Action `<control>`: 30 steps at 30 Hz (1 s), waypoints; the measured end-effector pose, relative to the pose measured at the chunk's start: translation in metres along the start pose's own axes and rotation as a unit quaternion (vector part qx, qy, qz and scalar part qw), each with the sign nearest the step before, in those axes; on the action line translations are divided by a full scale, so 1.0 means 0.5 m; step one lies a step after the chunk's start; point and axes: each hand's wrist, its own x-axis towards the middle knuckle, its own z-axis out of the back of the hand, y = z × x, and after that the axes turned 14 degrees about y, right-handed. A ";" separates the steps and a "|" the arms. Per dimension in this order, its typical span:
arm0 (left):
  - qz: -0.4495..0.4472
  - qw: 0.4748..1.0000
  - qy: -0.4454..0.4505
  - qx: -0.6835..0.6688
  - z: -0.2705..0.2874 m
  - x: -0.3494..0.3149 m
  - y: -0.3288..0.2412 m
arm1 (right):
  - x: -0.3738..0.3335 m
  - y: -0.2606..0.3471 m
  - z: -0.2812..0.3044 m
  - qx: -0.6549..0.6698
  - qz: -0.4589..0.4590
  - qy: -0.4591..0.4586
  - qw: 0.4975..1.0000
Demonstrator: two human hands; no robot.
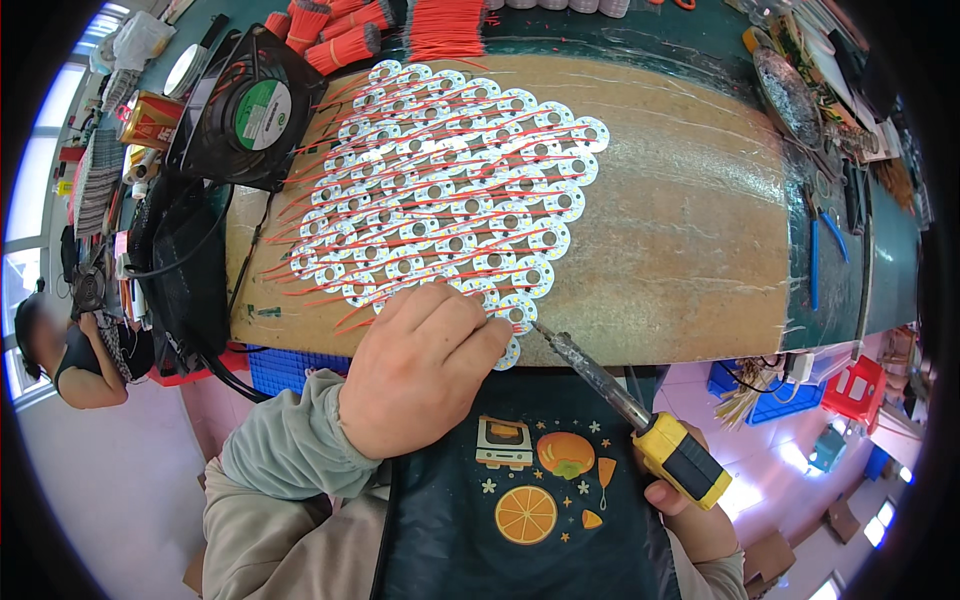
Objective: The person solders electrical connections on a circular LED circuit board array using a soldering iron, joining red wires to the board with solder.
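Many round white LED boards [563, 205] with centre holes lie in slanting rows on a worn brown work board [690, 230]. Thin red wires run across them and stick out to the left. My left hand [425, 360] rests over the nearest boards, fingers curled and pressed together; whatever sits between the fingertips is hidden. In my right hand [700, 525] is a soldering iron [685, 460] with a yellow and black handle. Its dark tip points up and left, close to the edge of a near board [527, 308]; contact cannot be made out.
A black fan [238, 110] stands left of the boards. Bundles of red wires [345, 45] lie at the back. Blue-handled pliers [815, 260] and a cluttered metal dish [787, 95] are at right. A blue basket [290, 370] sits below the table edge. Another person [90, 350] sits far left.
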 end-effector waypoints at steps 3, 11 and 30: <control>0.012 1.000 -0.010 0.001 -0.001 -0.003 -0.002 | -0.003 -0.003 0.003 0.019 0.016 0.001 1.000; 0.004 0.999 -0.036 0.002 0.016 -0.037 -0.013 | 0.004 -0.009 0.011 0.086 0.039 0.050 0.994; 0.014 1.000 0.003 0.002 0.005 -0.040 -0.010 | 0.013 -0.011 0.007 0.003 0.013 0.041 0.999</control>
